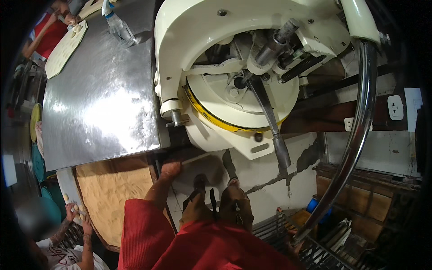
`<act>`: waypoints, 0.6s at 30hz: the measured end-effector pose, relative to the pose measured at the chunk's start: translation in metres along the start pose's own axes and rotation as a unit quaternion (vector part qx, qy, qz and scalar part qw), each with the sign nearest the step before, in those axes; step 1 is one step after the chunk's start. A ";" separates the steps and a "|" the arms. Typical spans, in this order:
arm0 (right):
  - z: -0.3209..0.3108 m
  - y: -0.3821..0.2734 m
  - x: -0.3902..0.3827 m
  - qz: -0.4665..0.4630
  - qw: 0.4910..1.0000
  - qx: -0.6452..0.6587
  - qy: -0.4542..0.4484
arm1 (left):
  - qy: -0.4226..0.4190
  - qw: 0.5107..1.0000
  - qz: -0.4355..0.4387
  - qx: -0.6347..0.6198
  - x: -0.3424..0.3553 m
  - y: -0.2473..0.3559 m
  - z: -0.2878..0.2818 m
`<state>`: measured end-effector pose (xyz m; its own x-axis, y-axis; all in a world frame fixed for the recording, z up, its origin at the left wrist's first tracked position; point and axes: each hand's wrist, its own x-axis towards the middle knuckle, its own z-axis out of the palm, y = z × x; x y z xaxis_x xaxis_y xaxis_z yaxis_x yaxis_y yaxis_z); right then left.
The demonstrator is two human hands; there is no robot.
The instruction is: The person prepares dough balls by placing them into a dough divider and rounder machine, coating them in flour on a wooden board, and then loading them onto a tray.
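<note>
Lever (366, 90) on the right: gripping its near end with the right hand (293, 239), at least judging through the gloom. Curling the left hand (171, 168) just off the near right corner of the table (101, 87), no telling if grasping anything. Facing the machine (243, 119), far side, right of the table. Guessing mid-job tbh, seeing nothing finished there, not knowing the amount left.

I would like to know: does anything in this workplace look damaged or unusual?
Yes: the pale floor below the cream machine looks worn or damaged. Jagged dark patches break up its light surface, though I cannot tell whether they are missing tile or stains.
</note>
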<state>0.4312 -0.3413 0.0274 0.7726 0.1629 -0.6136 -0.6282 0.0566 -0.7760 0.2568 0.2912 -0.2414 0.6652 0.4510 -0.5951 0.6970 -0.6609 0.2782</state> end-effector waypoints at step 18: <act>0.039 -0.014 -0.013 -0.206 0.812 -0.545 -0.020 | -0.084 0.996 -0.012 -0.012 -0.012 0.014 -0.025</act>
<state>0.4263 -0.3057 0.0520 0.8791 0.3851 -0.2808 0.1548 -0.7881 -0.5958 0.2657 0.2913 -0.2116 0.5960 0.3574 -0.7191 0.7191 -0.6362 0.2797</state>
